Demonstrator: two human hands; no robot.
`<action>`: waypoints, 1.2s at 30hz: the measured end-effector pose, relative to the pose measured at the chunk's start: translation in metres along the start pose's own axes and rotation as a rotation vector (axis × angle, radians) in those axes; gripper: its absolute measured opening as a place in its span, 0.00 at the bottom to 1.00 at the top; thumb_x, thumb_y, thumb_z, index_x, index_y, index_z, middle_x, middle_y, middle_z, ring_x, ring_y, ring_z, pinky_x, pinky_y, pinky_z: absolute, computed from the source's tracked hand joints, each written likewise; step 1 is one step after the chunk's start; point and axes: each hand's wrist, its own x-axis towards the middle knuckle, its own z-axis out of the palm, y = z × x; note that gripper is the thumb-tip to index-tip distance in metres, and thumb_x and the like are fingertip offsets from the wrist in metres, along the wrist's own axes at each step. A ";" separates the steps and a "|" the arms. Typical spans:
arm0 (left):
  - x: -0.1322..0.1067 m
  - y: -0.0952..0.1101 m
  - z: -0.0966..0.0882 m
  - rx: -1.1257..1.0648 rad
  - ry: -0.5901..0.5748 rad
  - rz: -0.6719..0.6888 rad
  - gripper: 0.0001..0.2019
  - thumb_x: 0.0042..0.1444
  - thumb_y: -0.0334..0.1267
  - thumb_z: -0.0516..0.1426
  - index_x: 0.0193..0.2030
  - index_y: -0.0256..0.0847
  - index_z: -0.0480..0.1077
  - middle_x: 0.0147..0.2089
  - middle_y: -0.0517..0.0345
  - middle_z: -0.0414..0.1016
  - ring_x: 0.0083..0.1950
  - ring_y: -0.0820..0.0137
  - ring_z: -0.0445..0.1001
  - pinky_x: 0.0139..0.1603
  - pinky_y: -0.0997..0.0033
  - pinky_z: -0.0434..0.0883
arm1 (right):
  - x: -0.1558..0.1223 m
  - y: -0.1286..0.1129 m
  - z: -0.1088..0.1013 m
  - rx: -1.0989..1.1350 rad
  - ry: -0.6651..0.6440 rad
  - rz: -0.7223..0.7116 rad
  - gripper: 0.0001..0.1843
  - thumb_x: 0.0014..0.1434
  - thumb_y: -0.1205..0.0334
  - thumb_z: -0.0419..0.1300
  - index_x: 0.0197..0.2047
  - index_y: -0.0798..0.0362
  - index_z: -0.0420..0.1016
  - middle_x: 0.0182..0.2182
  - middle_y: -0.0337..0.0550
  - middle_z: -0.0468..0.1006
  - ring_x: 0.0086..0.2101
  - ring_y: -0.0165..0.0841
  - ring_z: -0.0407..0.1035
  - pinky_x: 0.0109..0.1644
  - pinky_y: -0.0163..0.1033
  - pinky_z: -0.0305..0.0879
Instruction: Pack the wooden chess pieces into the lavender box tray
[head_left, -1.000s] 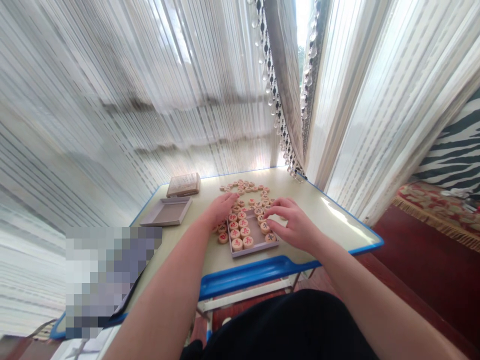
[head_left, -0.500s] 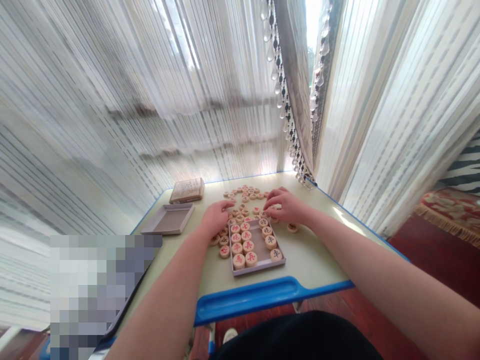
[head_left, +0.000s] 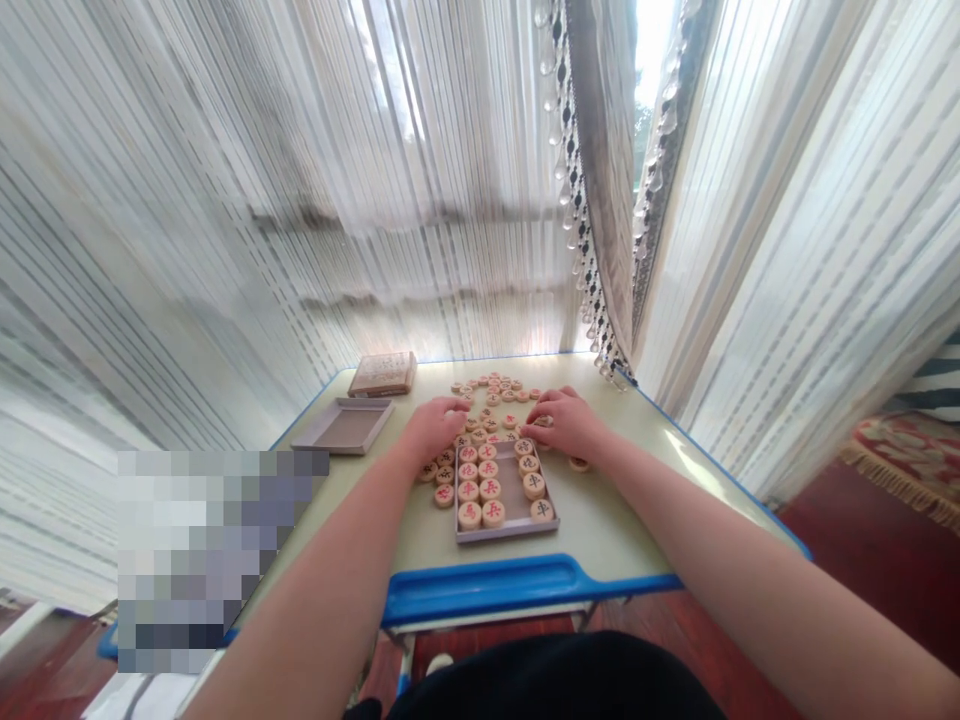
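A shallow cardboard box tray (head_left: 517,527) sits near the table's front edge, with round wooden Chinese chess pieces in columns. Two red-marked columns (head_left: 489,490) fill its left side; a dark-marked column (head_left: 534,486) lines the right, with bare tray bottom between. My left hand (head_left: 437,428) is over loose pieces past the tray's far left corner, fingers stretched out and holding nothing I can see. At the far right corner, my right hand (head_left: 564,422) has bent fingers closed on a Chinese chess piece, mostly hidden by the fingertips.
More loose pieces (head_left: 493,388) are scattered toward the table's far side, and some (head_left: 444,496) lie left of the tray. An empty box lid (head_left: 345,427) and a closed box (head_left: 382,373) are at the left. The table (head_left: 622,520) has a blue rim. Curtains hang behind.
My right hand has lowered slightly toward the tray's far right corner. My left hand stays over the loose pieces. The view has shifted slightly; the tray's pieces look the same.
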 end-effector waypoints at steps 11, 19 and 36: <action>-0.001 -0.009 -0.002 0.108 -0.120 0.069 0.16 0.50 0.45 0.52 0.41 0.46 0.76 0.45 0.58 0.77 0.47 0.64 0.73 0.50 0.70 0.67 | 0.000 -0.001 -0.002 0.005 0.001 -0.036 0.10 0.54 0.56 0.57 0.34 0.48 0.79 0.37 0.45 0.74 0.42 0.38 0.60 0.49 0.45 0.58; -0.002 -0.005 -0.005 0.120 -0.131 0.015 0.17 0.49 0.50 0.53 0.38 0.45 0.76 0.38 0.57 0.79 0.40 0.65 0.74 0.43 0.69 0.68 | 0.002 -0.001 0.001 -0.043 -0.015 0.021 0.17 0.52 0.47 0.57 0.37 0.50 0.78 0.35 0.47 0.74 0.40 0.40 0.61 0.45 0.44 0.59; -0.003 -0.004 -0.004 0.140 -0.114 0.056 0.16 0.47 0.50 0.55 0.37 0.45 0.77 0.38 0.58 0.79 0.40 0.64 0.73 0.43 0.70 0.68 | -0.001 -0.006 -0.008 0.028 0.054 0.025 0.12 0.51 0.55 0.59 0.35 0.52 0.78 0.36 0.47 0.74 0.42 0.39 0.62 0.47 0.43 0.61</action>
